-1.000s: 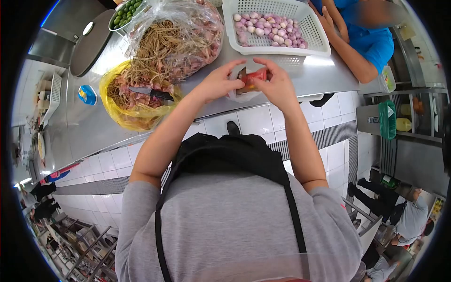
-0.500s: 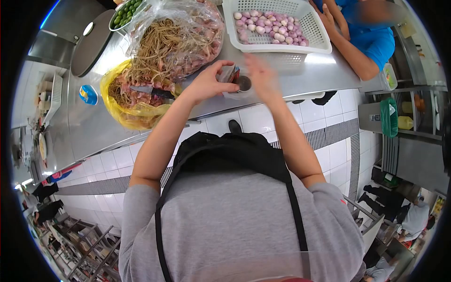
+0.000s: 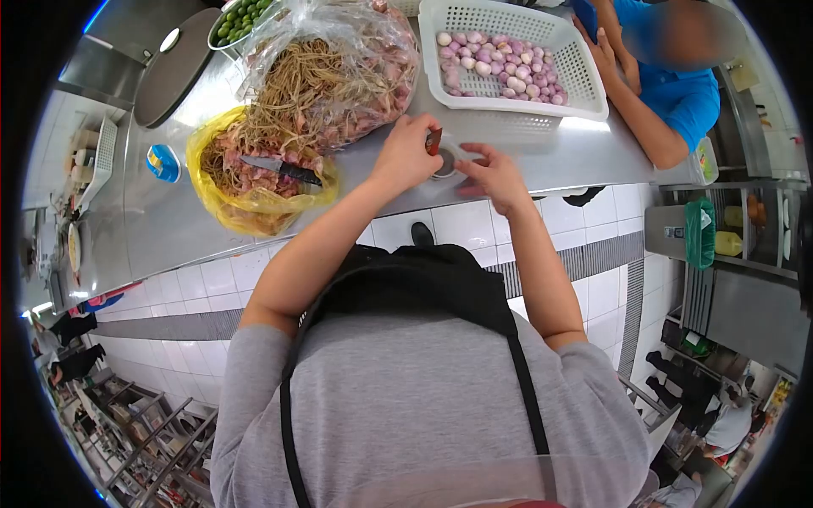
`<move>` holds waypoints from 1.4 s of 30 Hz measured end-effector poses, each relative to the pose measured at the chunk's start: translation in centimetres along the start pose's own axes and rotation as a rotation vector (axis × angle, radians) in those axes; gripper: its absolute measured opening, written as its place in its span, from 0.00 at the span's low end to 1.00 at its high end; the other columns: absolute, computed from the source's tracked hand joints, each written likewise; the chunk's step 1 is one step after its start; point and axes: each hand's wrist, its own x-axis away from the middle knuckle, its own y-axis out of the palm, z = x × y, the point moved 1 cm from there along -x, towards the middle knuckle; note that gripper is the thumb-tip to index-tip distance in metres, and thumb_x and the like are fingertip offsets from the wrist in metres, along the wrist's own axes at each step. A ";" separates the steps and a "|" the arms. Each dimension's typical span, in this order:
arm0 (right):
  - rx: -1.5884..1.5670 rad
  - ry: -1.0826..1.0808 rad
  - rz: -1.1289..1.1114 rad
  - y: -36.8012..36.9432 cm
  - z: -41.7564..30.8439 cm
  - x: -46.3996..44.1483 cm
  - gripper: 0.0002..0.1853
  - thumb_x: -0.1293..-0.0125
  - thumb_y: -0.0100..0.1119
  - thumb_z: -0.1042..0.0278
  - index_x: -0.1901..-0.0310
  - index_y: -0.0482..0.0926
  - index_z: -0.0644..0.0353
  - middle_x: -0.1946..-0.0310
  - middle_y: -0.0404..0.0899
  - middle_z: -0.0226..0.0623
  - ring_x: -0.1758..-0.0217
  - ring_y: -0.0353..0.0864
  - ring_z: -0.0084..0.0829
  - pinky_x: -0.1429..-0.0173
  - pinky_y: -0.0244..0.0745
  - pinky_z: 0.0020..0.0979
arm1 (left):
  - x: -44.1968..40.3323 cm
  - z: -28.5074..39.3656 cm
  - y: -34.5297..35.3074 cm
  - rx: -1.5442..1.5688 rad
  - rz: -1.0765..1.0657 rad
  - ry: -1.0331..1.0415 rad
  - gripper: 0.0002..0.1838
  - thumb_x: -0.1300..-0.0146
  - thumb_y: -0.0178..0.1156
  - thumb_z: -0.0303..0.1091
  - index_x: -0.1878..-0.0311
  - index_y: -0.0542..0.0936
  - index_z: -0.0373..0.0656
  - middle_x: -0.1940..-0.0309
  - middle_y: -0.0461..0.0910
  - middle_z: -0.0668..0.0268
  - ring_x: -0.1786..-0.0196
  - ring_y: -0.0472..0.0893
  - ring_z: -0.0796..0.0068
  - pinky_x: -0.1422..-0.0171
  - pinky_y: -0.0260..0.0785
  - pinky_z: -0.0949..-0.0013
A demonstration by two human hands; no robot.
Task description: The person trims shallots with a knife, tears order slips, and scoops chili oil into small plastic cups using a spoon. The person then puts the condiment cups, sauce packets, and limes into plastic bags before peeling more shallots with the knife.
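My left hand (image 3: 408, 154) is closed around a small red packet (image 3: 434, 141) near the front edge of the steel table. Just right of it sits a small clear container (image 3: 444, 163) with something dark inside. My right hand (image 3: 498, 179) is at the container's right side, thumb and fingers apart, with nothing plainly in it. To the left, a yellow bag (image 3: 227, 213) holds shallots with dry roots, and a knife (image 3: 284, 168) lies on them. Behind it is a big clear plastic bag (image 3: 373, 76) of unpeeled shallots and roots.
A white basket (image 3: 517, 102) of peeled shallots stands behind my right hand. A person in blue (image 3: 677, 106) leans at the table's right end. A bowl of green limes (image 3: 241, 24), a round dark tray (image 3: 174, 72) and a blue tub (image 3: 163, 162) are at the left.
My left hand has closed on the red packet, which both hands held up earlier. My right hand has let go and moved down beside the container. The view has shifted slightly.
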 end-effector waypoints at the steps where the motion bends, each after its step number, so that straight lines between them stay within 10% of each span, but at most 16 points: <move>1: -0.188 0.092 -0.088 0.1 0.6 -0.2 0.13 0.46 0.56 0.77 0.58 0.72 0.64 0.68 0.74 0.37 0.70 0.75 0.24 0.66 0.76 0.26 | -0.1 -0.1 -0.1 0.003 0.003 -0.002 0.21 0.62 0.63 0.30 0.61 0.71 0.43 0.65 0.69 0.57 0.60 0.71 0.58 0.55 0.65 0.63; 8: -0.342 -0.125 -0.069 -1.6 -0.6 -0.7 0.19 0.44 0.57 0.74 0.50 0.69 0.64 0.65 0.74 0.34 0.64 0.75 0.25 0.60 0.76 0.30 | -0.7 -0.6 -0.3 -0.005 -0.030 -0.044 0.21 0.62 0.64 0.29 0.61 0.71 0.43 0.68 0.69 0.58 0.62 0.72 0.60 0.56 0.65 0.64; 16: -0.543 0.146 -0.197 -0.8 0.9 -2.0 0.12 0.43 0.56 0.71 0.57 0.73 0.64 0.69 0.74 0.31 0.67 0.72 0.21 0.63 0.69 0.24 | -0.8 -1.0 -0.1 0.012 -0.016 -0.008 0.21 0.62 0.65 0.29 0.61 0.72 0.43 0.68 0.70 0.58 0.63 0.72 0.60 0.57 0.65 0.64; 28: -0.251 -0.046 -0.098 0.6 0.2 -5.7 0.13 0.41 0.54 0.62 0.61 0.73 0.63 0.69 0.73 0.31 0.73 0.69 0.21 0.68 0.64 0.23 | -0.9 -1.4 -0.1 0.004 -0.045 -0.033 0.21 0.63 0.67 0.30 0.62 0.73 0.43 0.67 0.71 0.58 0.61 0.72 0.60 0.55 0.64 0.64; 38: -0.327 0.076 -0.215 -1.2 0.2 0.3 0.23 0.45 0.60 0.73 0.50 0.62 0.57 0.69 0.72 0.32 0.70 0.71 0.22 0.69 0.67 0.23 | -0.7 -1.7 0.5 0.038 -0.041 -0.069 0.20 0.62 0.67 0.31 0.62 0.74 0.40 0.68 0.73 0.58 0.61 0.73 0.62 0.56 0.66 0.65; 41: -0.451 -0.132 -0.230 -0.7 -3.2 2.0 0.20 0.46 0.61 0.72 0.52 0.66 0.57 0.68 0.72 0.32 0.71 0.71 0.22 0.67 0.67 0.23 | -0.6 -1.5 0.6 0.020 -0.049 -0.077 0.20 0.62 0.66 0.31 0.62 0.73 0.40 0.68 0.73 0.58 0.62 0.74 0.64 0.57 0.66 0.65; 42: -0.014 -0.327 -0.107 -0.6 -4.1 1.8 0.17 0.48 0.60 0.74 0.55 0.70 0.57 0.69 0.72 0.32 0.69 0.72 0.24 0.64 0.68 0.24 | -0.9 -1.1 0.4 -0.007 -0.043 -0.045 0.21 0.62 0.67 0.31 0.61 0.73 0.40 0.68 0.73 0.59 0.62 0.74 0.65 0.58 0.66 0.67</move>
